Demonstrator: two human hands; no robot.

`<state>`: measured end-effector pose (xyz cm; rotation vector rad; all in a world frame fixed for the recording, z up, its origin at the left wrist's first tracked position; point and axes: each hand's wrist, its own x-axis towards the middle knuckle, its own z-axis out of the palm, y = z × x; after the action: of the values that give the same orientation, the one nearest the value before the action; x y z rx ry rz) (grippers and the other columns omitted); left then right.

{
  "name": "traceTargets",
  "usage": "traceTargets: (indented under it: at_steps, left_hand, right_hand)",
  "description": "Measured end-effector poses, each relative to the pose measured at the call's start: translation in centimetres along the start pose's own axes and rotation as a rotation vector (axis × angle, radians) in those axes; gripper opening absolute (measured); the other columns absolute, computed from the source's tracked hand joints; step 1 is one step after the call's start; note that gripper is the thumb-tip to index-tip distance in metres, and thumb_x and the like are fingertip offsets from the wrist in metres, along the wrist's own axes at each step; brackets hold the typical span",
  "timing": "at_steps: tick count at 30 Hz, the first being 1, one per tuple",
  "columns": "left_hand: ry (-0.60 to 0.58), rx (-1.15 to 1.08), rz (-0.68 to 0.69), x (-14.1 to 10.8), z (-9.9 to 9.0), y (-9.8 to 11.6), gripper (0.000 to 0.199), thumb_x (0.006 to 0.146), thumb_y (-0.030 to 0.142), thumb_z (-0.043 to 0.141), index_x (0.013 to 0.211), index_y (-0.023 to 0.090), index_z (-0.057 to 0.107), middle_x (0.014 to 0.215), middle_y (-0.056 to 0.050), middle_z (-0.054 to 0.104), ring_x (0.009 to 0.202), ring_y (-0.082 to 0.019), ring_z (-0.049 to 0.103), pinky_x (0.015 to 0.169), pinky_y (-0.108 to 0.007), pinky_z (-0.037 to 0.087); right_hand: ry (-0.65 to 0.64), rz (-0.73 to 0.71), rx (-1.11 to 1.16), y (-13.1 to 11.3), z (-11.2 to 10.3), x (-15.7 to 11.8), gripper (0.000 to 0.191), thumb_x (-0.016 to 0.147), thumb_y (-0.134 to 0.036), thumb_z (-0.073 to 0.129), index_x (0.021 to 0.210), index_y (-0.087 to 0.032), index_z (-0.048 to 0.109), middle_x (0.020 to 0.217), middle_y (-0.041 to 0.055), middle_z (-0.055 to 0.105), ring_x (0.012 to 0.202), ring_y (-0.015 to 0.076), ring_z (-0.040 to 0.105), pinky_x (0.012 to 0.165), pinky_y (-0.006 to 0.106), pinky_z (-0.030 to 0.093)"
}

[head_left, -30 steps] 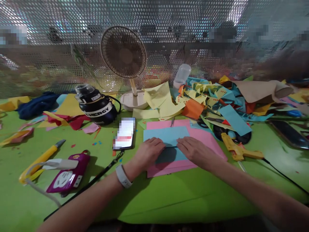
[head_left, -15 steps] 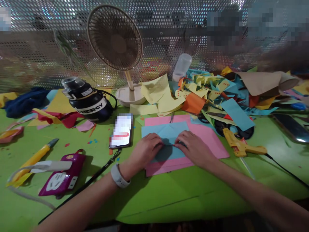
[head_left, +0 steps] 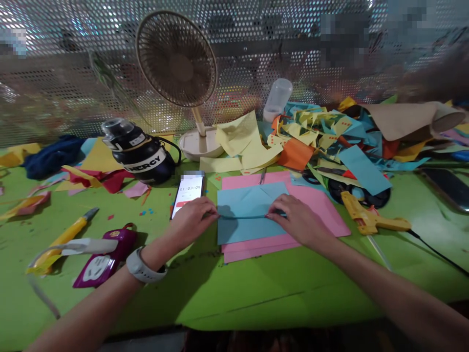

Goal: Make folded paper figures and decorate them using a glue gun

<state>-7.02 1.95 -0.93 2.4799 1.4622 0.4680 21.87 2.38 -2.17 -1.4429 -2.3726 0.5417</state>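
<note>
A blue paper [head_left: 244, 231] lies on pink sheets [head_left: 322, 210] at the middle of the green table, with a raised fold line running across it. At the left end of that line, my left hand [head_left: 198, 215] pinches the paper's edge between thumb and fingers. My right hand [head_left: 291, 215] is closed on the same fold nearer the paper's right side, its fingertips pressed together. A lit phone [head_left: 186, 190] lies just behind my left hand, partly covered by it.
Behind stand a fan [head_left: 200, 142], a black bottle [head_left: 146, 159] and a heap of paper scraps [head_left: 311, 132]. A yellow glue gun [head_left: 366, 217] lies to the right. Leftward are a purple case [head_left: 106, 259] and a yellow tool [head_left: 69, 232].
My left hand has slid left along the fold to the paper's left edge, widening the gap between my hands. My right hand has stayed nearly in place. The view has shifted slightly.
</note>
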Motion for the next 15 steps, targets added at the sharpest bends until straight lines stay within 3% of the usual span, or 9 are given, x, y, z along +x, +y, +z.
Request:
traceTargets:
  at_steps: [2, 4, 7, 11, 15]
  left_hand:
    - [0.121, 0.147, -0.007, -0.3, 0.1, 1.6, 0.026, 0.095, 0.03, 0.042, 0.087, 0.018, 0.064, 0.092, -0.008, 0.068, 0.088, -0.023, 0.063, 0.079, -0.039, 0.05]
    - [0.199, 0.253, 0.103, -0.6, 1.2, 3.9, 0.032, 0.097, 0.035, 0.038, 0.106, 0.017, 0.063, 0.114, -0.011, 0.066, 0.106, -0.024, 0.06, 0.09, -0.042, 0.046]
    - [0.096, 0.311, 0.298, -0.8, 4.1, 7.0, 0.058, 0.097, 0.05, 0.029, 0.136, 0.009, 0.043, 0.145, -0.016, 0.043, 0.136, -0.026, 0.035, 0.112, -0.045, 0.025]
    - [-0.011, 0.279, 0.222, -0.6, 7.1, 7.9, 0.088, 0.089, 0.07, 0.024, 0.147, 0.004, 0.02, 0.154, -0.02, 0.021, 0.144, -0.027, 0.011, 0.117, -0.047, 0.008]
    - [-0.074, 0.207, 0.178, -0.5, 7.2, 7.2, 0.094, 0.086, 0.074, 0.022, 0.149, 0.005, 0.013, 0.156, -0.018, 0.014, 0.145, -0.027, 0.007, 0.117, -0.047, 0.007]
  right_hand:
    - [-0.004, 0.003, 0.001, 0.0, -0.1, 0.0, 0.015, 0.091, -0.034, 0.056, 0.086, -0.023, 0.065, 0.093, 0.0032, 0.063, 0.092, 0.0209, 0.057, 0.082, 0.035, 0.042]
    - [-0.007, -0.006, 0.004, 0.0, -0.1, 0.1, 0.015, 0.091, -0.033, 0.056, 0.087, -0.023, 0.066, 0.093, 0.003, 0.063, 0.091, 0.0205, 0.057, 0.082, 0.035, 0.042]
    - [-0.005, -0.015, 0.0, 0.2, 0.0, 0.1, 0.013, 0.09, -0.03, 0.056, 0.088, -0.023, 0.066, 0.093, 0.003, 0.063, 0.091, 0.0202, 0.058, 0.082, 0.034, 0.042]
    - [0.008, -0.015, 0.004, 0.4, 0.1, 0.2, 0.016, 0.09, -0.034, 0.056, 0.087, -0.023, 0.065, 0.092, 0.0033, 0.063, 0.089, 0.0202, 0.058, 0.081, 0.034, 0.043]
    - [0.014, -0.029, 0.021, 0.6, 0.1, 0.2, 0.017, 0.09, -0.036, 0.056, 0.086, -0.023, 0.065, 0.092, 0.0035, 0.063, 0.09, 0.0204, 0.059, 0.083, 0.035, 0.043]
